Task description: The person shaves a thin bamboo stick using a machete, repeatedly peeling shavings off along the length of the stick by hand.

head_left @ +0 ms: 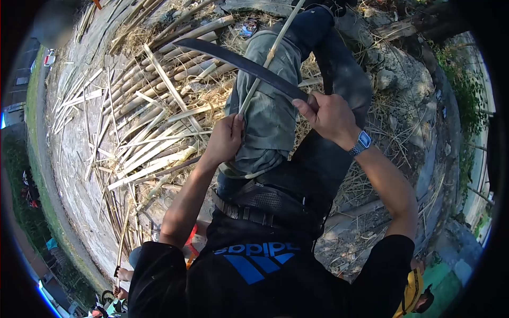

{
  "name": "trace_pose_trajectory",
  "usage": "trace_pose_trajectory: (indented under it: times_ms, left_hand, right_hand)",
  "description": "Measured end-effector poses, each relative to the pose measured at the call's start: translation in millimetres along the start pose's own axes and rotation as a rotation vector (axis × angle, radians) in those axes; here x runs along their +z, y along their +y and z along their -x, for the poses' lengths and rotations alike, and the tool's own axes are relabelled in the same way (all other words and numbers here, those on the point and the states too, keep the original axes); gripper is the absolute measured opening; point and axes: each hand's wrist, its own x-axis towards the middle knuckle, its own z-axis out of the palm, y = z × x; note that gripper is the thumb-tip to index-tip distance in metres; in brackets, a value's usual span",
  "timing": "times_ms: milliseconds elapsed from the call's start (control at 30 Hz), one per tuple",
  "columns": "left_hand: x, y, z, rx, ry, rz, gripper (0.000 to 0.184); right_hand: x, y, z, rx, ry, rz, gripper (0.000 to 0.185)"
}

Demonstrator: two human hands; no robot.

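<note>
My right hand (334,117) is closed around the handle end of a long curved machete (233,59), its dark blade reaching up and left. A thin bamboo strip (280,38) is pinched in my left hand (225,139), running up and to the right over my lap. Blade and strip cross above my thigh; whether they touch I cannot tell. A grey-green cloth (269,119) covers that leg beneath both hands. The machete's handle is mostly hidden in my right fist.
Bamboo poles (175,58) lie stacked on the left, with pale split strips (154,151) scattered beside them. Straw-like shavings litter the ground. A large rock (405,79) stands at the right. Another person's hand (124,274) shows at lower left, and a yellow garment (411,294) at lower right.
</note>
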Motion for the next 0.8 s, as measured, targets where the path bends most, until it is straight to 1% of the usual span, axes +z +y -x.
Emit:
trace_pose_trajectory:
  times_ms: [33, 67, 100, 133, 167, 200, 233, 267, 300, 333, 400, 433, 467, 500, 533, 567, 600, 667, 700, 733, 800]
  left_hand:
    - [2.2, -6.9, 5.0, 0.067, 0.043, 0.053, 0.037]
    - [3.9, -14.6, -1.0, 0.157, 0.114, 0.104, 0.037]
    - [14.5, -29.6, -4.9, 0.425, 0.352, 0.033, 0.038]
    - [6.1, -25.4, -1.0, 0.42, 0.351, 0.023, 0.038]
    - [-5.1, -14.3, 7.6, 0.197, 0.142, -0.004, 0.039]
    - [-12.9, -2.1, 10.1, -0.018, -0.045, -0.021, 0.04]
    - [-10.8, 11.4, 6.4, -0.043, 0.002, 0.013, 0.041]
    - [-12.2, 14.2, 1.0, -0.043, 0.01, 0.018, 0.041]
    - [-13.1, 14.5, 1.9, -0.04, 0.018, 0.033, 0.041]
    - [-15.7, 14.8, -1.5, -0.018, 0.033, 0.045, 0.041]
    - [-22.3, 11.8, -2.2, 0.051, 0.058, 0.017, 0.041]
    - [-27.3, 14.2, 6.6, -0.007, 0.027, 0.017, 0.04]
    - [-32.7, 13.5, 18.7, -0.07, -0.018, 0.012, 0.04]
    - [-33.4, 9.7, 30.1, -0.094, -0.024, -0.008, 0.038]
    - [-33.1, 5.4, 35.7, -0.089, -0.012, -0.004, 0.038]
    - [-31.8, 0.2, 37.8, -0.04, -0.048, -0.017, 0.041]
    - [-29.7, -3.3, 40.6, -0.001, -0.076, -0.026, 0.044]
    - [-34.0, -4.4, 55.1, -0.038, -0.096, -0.014, 0.043]
    - [-37.8, -2.3, 55.3, -0.037, -0.078, -0.027, 0.043]
    - [-39.9, -0.9, 51.5, -0.032, -0.053, -0.036, 0.042]
    - [-40.0, 0.4, 56.9, 0.003, -0.036, -0.041, 0.041]
  right_hand:
    - [0.8, -16.7, 11.0, -0.138, 0.02, -0.048, 0.062]
    - [3.7, -6.1, 7.1, -0.145, 0.032, -0.042, 0.062]
    - [9.8, 16.3, -0.8, -0.152, 0.019, 0.073, 0.065]
    - [13.0, 37.2, -3.6, -0.144, -0.009, 0.175, 0.067]
    - [-1.6, 70.2, -27.8, 0.099, -0.011, 0.224, 0.068]
    - [-16.9, 70.4, -41.9, 0.13, 0.056, 0.223, 0.068]
    - [-18.8, 53.4, -46.8, 0.142, 0.082, 0.148, 0.067]
    - [-12.8, 33.2, -41.3, 0.171, 0.097, 0.068, 0.067]
    - [-15.0, 8.3, -33.1, 0.091, 0.116, -0.048, 0.067]
    - [-14.9, 4.9, -20.1, 0.107, 0.118, -0.047, 0.067]
    - [-14.8, 4.4, -17.1, -0.128, 0.117, 0.078, 0.068]
    - [-7.5, 3.7, -11.3, -0.234, 0.093, 0.125, 0.068]
    - [-9.9, 44.5, -26.5, -0.077, 0.139, 0.209, 0.069]
    - [-32.8, 71.2, -50.6, 0.251, 0.124, 0.186, 0.07]
    - [-46.4, 105.7, -63.5, 0.388, 0.122, 0.199, 0.074]
    - [-48.5, 101.7, -57.6, 0.265, 0.276, 0.311, 0.077]
    - [-51.8, 94.4, -57.5, 0.244, 0.279, 0.314, 0.077]
    - [-52.8, 67.8, -38.6, 0.253, 0.21, 0.079, 0.076]
    - [-59.2, 50.4, -30.5, 0.273, 0.164, 0.006, 0.072]
    - [-60.4, 28.3, -21.6, 0.212, 0.206, 0.014, 0.069]
    - [-55.1, -4.1, -1.5, 0.131, 0.133, -0.049, 0.065]
